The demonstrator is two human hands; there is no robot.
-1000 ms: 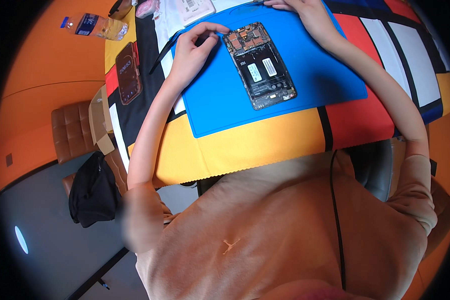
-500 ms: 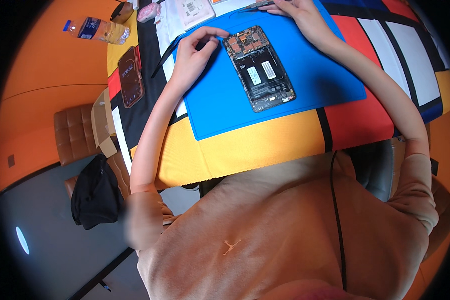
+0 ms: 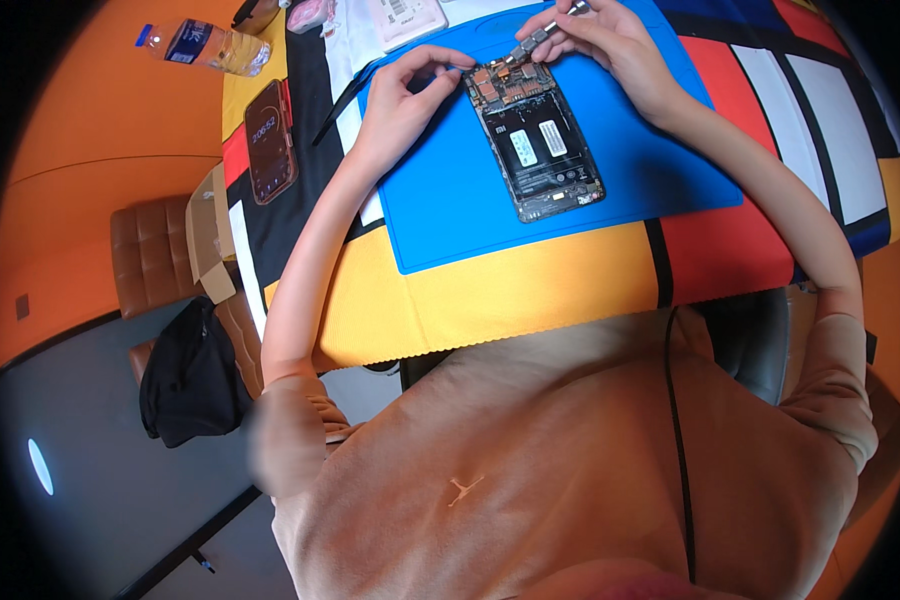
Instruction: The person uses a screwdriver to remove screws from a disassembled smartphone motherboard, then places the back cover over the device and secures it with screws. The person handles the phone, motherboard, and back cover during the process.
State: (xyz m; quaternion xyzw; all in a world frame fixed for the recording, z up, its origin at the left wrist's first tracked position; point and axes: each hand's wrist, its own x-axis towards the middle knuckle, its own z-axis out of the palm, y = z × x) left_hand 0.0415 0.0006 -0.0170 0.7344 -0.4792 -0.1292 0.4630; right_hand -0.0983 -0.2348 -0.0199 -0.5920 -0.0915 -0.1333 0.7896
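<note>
This looks like an indoor lounge or office, which one unclear, given the plain orange wall (image 3: 80,230), smooth grey floor (image 3: 90,420), tufted brown leather-look chair (image 3: 153,258) and multicoloured block-patterned fabric tablecloth (image 3: 530,287).

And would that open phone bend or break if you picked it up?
The open phone is probably stiff: it lies flat, with straight edges. Its bare circuit board looks easy to damage, with no cover over it. Being flat, it likely won't roll.
</note>
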